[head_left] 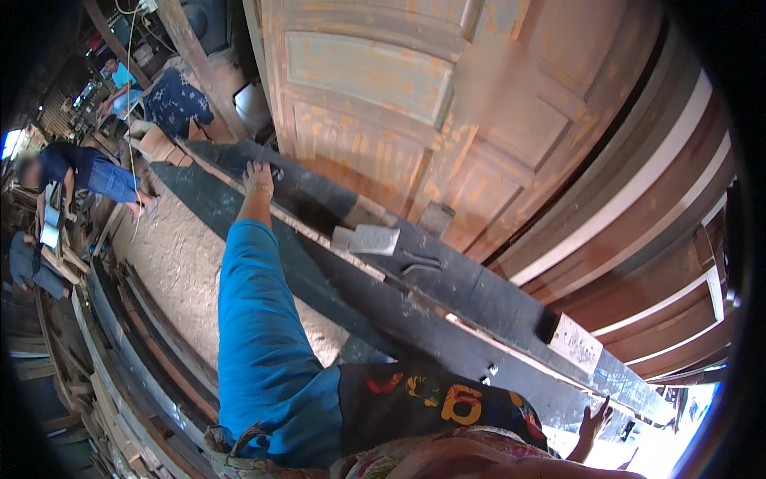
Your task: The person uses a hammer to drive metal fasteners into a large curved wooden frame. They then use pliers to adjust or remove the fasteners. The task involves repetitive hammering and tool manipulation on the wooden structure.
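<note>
Workbench [487, 271] is stretched from upper left to lower right; the left hand [258, 177] is laid on its upper-left part, grip unclear; at lower right the right hand [592, 423] is held open. Behind, the door [363, 73] is patchily smeared orange: its surface is judged partly done, evening-out left.

woodworking workshop, panelled wooden door [367, 76], long dark workbench [487, 281], timber lengths [152, 343] piled beside pale floor [177, 235]

Long dark workbench [479, 281] running diagonally
</note>
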Action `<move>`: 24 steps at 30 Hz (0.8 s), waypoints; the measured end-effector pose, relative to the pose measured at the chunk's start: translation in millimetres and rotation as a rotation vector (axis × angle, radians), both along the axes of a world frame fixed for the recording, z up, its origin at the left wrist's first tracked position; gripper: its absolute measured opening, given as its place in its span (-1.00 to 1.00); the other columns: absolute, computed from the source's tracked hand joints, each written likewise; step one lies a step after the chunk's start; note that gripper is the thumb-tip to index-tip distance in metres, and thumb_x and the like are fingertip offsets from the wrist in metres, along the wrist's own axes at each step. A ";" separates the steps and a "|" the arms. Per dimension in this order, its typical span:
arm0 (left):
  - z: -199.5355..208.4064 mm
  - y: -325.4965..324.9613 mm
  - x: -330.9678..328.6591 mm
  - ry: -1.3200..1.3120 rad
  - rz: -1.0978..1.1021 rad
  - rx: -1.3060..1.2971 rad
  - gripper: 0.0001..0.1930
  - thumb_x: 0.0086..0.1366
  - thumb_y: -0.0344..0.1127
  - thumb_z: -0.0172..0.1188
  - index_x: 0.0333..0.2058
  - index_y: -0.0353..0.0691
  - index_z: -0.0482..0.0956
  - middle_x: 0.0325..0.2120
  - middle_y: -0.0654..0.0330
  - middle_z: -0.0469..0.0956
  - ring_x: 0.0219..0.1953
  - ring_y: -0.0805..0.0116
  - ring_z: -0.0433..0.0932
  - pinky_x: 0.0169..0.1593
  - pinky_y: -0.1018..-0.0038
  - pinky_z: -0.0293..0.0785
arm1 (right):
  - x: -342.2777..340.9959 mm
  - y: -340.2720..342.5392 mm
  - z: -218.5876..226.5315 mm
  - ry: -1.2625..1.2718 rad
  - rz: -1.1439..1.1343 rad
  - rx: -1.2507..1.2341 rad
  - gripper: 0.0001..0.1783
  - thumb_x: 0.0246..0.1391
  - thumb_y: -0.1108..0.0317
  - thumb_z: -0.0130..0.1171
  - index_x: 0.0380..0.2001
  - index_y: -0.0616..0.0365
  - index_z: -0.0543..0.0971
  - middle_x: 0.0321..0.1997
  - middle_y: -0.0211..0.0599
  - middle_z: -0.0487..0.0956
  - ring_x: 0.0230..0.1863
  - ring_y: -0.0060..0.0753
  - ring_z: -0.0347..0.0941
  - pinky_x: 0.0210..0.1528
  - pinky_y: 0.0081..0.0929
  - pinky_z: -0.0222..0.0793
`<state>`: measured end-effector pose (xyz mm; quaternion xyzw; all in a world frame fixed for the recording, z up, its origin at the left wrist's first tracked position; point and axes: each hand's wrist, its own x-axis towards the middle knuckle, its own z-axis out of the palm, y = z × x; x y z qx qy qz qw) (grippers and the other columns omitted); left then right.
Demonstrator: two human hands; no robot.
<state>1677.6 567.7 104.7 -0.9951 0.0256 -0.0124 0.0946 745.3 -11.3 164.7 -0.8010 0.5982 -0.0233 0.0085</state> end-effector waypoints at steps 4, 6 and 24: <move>1.3 -22.4 19.1 0.114 -0.064 0.022 -0.56 0.28 -0.35 -0.07 0.15 -0.06 0.30 0.17 0.06 0.29 0.24 0.05 0.22 0.26 0.17 0.16 | 0.6 38.3 3.9 -0.006 -0.103 0.092 -0.04 -0.12 0.16 0.21 0.37 -0.14 0.02 0.39 0.18 0.00 0.43 0.20 -0.24 0.38 0.06 -0.29; -1.4 -36.8 19.8 -0.004 -0.337 -0.056 -0.66 0.24 -0.41 -0.11 -0.02 -0.13 0.48 -0.01 0.02 0.48 0.08 0.04 0.42 0.17 0.18 0.29 | -13.4 61.3 0.3 -0.172 -0.059 0.126 -0.04 -0.12 0.22 0.23 0.36 -0.11 0.02 0.39 0.13 0.01 0.43 0.18 -0.23 0.39 0.03 -0.28; 298.4 -255.7 -354.3 -0.941 -1.100 -0.756 -0.74 0.35 -0.32 0.06 -0.16 -0.40 0.58 -0.27 0.01 0.62 -0.25 0.17 0.59 -0.16 0.38 0.49 | 3.1 50.9 10.4 -0.847 0.286 0.429 -0.46 0.13 0.00 0.11 0.05 0.15 0.47 0.00 -0.04 0.49 0.06 -0.08 0.41 0.13 -0.22 0.32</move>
